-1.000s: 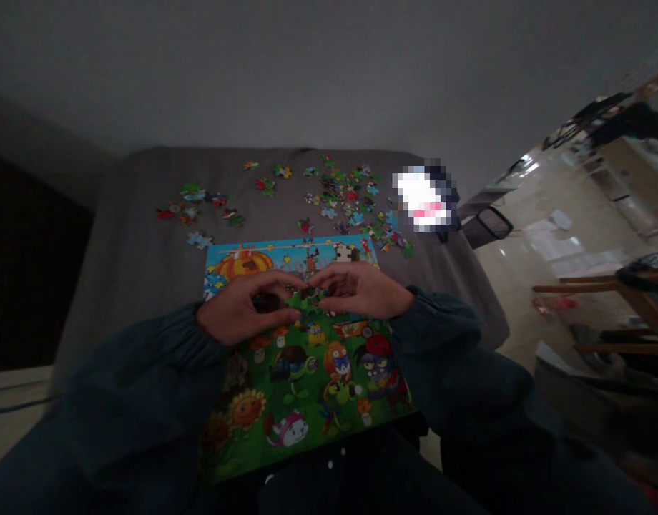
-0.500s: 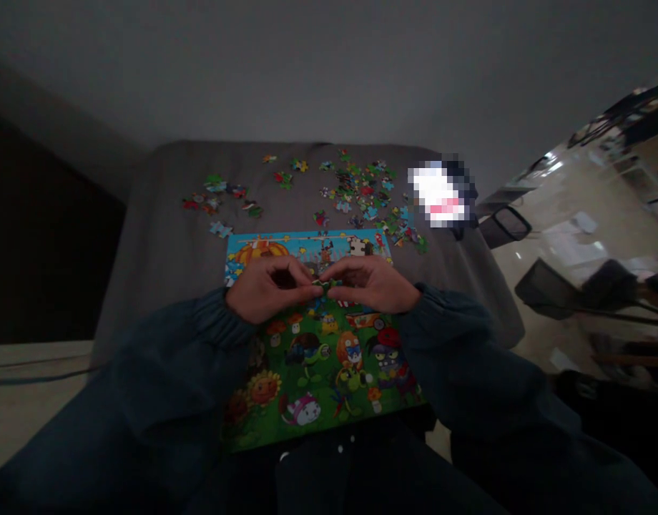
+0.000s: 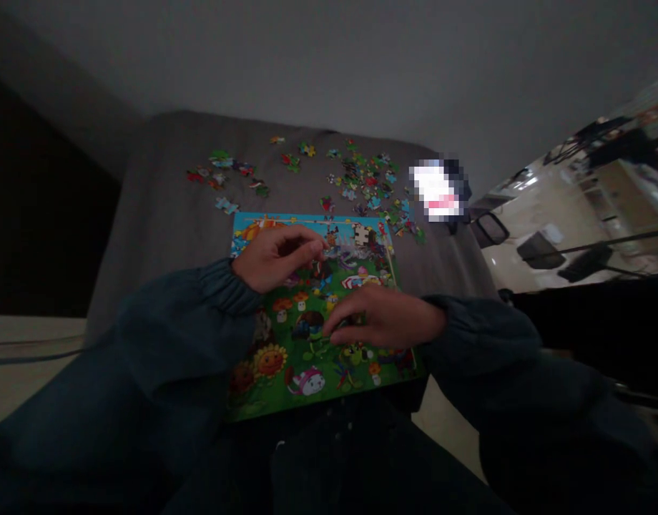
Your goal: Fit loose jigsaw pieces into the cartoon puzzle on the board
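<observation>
Low over a bright cartoon jigsaw board, both of the person's hands are at work in dim light. Left hand sits over the upper part of the board, its fingers curled in and the thumb closed against the forefinger, pinching a small puzzle piece near the blue sky band; the piece itself is too dark and small to make out well. Right hand lies lower, near the middle of the picture, palm down, its fingers drawn together with the tips pressed on the board's surface; whether it grips a piece cannot be told. The board rests on the person's lap, its far edge against a grey cushioned surface. Loose pieces lie scattered on that surface beyond the board, a thicker heap to the right and a smaller scatter to the left. Dark sleeves cover both forearms.
</observation>
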Motion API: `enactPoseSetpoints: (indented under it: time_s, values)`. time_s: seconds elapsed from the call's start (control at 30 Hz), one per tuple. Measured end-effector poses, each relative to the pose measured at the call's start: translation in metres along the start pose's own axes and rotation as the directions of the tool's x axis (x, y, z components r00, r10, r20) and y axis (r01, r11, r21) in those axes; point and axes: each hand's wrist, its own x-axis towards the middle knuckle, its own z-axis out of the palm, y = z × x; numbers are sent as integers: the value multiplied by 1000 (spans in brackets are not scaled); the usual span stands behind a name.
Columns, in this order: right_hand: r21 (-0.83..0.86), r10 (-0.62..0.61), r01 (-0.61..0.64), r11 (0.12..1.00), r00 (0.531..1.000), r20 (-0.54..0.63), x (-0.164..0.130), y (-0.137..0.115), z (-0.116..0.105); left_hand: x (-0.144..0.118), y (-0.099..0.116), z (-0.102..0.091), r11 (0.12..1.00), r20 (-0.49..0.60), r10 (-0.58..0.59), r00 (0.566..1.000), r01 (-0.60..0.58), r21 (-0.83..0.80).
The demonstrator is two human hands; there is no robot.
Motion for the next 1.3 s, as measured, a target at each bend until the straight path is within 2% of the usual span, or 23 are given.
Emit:
enactPoseSetpoints:
  time_s: [0.1,0.23,0.5,0.9,1.1,1.3]
  values:
    - [-61,-3,11,998,991,131,14,-1,11,0,-5,1,999,7,21,1000,-21,41]
    - [-99,18,-1,995,985,172,24,2,15,-1,-8,1,997,27,42,999,-44,60]
    - [-93,66,-51,994,983,172,23,1,17,-1,-5,2,998,58,-5,998,2,61]
    - [-300,135,-95,949,984,117,20,-3,26,0,-5,2,994,77,-7,997,-1,107]
    - [-393,69,-41,918,996,57,16,-8,34,0,-4,1,992,98,0,995,-13,129]
    - [-392,74,-31,920,993,95,13,-9,40,-1,-3,1,979,102,0,995,-21,204]
